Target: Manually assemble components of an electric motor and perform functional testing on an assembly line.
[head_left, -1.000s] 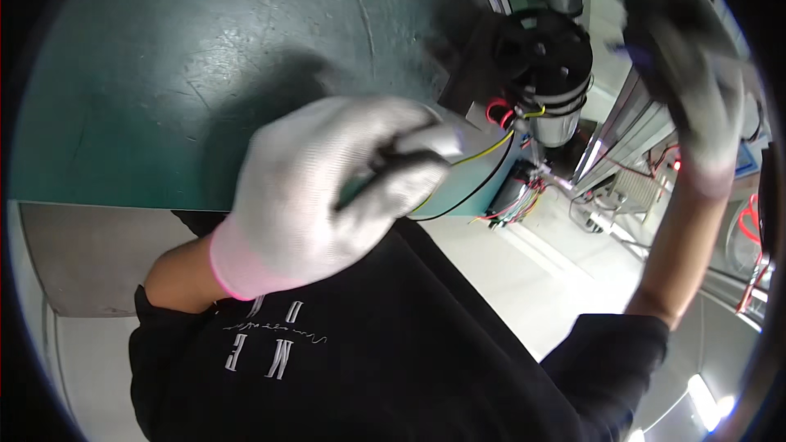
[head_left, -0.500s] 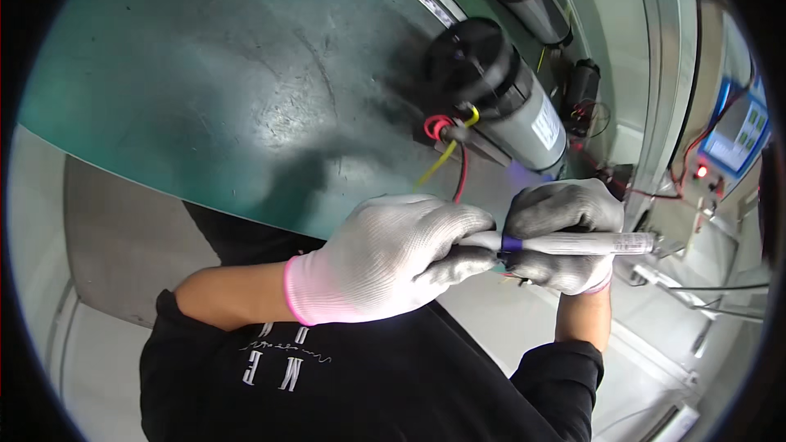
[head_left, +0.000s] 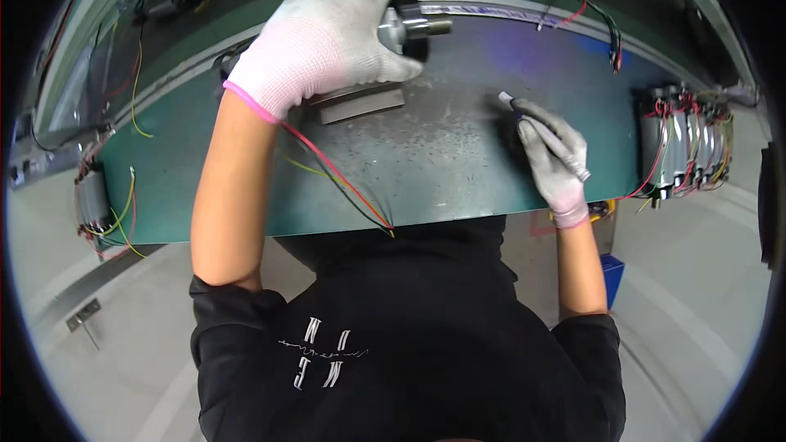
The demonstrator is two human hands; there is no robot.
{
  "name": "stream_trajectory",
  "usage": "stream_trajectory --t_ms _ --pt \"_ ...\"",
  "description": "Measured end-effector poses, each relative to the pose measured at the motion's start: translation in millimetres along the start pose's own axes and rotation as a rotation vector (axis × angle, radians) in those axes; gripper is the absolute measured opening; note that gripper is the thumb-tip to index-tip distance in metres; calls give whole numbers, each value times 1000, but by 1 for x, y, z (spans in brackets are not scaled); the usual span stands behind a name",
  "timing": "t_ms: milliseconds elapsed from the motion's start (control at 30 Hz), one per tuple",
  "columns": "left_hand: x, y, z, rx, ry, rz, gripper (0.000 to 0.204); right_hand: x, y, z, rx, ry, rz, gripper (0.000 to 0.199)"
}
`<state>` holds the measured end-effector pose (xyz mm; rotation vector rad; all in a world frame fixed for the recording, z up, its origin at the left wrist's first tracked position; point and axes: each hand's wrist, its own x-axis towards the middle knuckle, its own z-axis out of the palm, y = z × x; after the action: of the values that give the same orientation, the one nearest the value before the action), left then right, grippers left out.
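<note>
My left hand (head_left: pixel 336 37), in a white knit glove with a pink cuff, is wrapped round an electric motor (head_left: pixel 415 41) at the far left of the bench. Its black end and metal shaft stick out to the right of my fingers; most of the body is hidden under the glove. Red, black and yellow wires (head_left: pixel 344 182) trail from it toward the near edge. A grey metal block (head_left: pixel 364 105) lies just below the motor. To the right, my gloved right hand (head_left: pixel 557 155) holds a white marker pen (head_left: pixel 555 141), its pale end pointing up and left over the bench.
Several grey motors (head_left: pixel 684 143) with coloured wires stand at the right end of the green bench (head_left: pixel 458 188). Another motor (head_left: pixel 92 196) is at the left end. A metal rail (head_left: pixel 491 10) runs along the back, with more motors and a wire bundle (head_left: pixel 610 37) beyond.
My view has swung round to face the bench. My hands, formerly together at the marker pen, have parted: the left now grips the motor, while the right keeps the pen.
</note>
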<state>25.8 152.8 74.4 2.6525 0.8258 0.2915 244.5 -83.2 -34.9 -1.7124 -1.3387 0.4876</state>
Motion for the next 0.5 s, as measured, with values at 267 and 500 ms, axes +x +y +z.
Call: stream_trajectory --t_ms 267,500 --pt "-3 3 40 186 269 238 66 -25 47 -9 207 124 28 24" --pt "-2 22 24 369 34 -29 70 -23 42 -6 224 55 31 25"
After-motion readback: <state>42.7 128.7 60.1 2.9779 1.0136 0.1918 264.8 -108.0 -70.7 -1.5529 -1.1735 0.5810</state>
